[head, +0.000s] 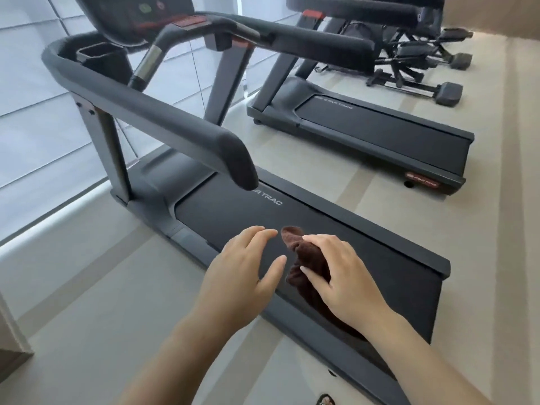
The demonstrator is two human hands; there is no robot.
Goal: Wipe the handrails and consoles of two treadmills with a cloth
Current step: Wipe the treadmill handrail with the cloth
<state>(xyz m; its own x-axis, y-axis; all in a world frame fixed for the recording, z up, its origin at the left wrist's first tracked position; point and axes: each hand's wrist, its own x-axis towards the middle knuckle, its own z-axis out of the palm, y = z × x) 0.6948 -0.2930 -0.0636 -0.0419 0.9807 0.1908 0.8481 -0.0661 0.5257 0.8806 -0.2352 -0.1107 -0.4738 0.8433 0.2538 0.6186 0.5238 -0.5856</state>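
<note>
Brown cloth (306,258) is gripped, bunched, by the right hand (342,282) above the near treadmill (233,211), its belt marked STAR TRAC; the left hand (242,273) beside it is relaxed, empty. A second treadmill (380,135) stands on pale floor (87,287)

The cloth (304,255) was brown terry, nubbly and matt. The handrail (163,112) looked like matt grey plastic, the belt (233,217) matt black rubber. A grip's sleeve (149,62) was shiny metal. The floor (87,287) was smooth.
</note>
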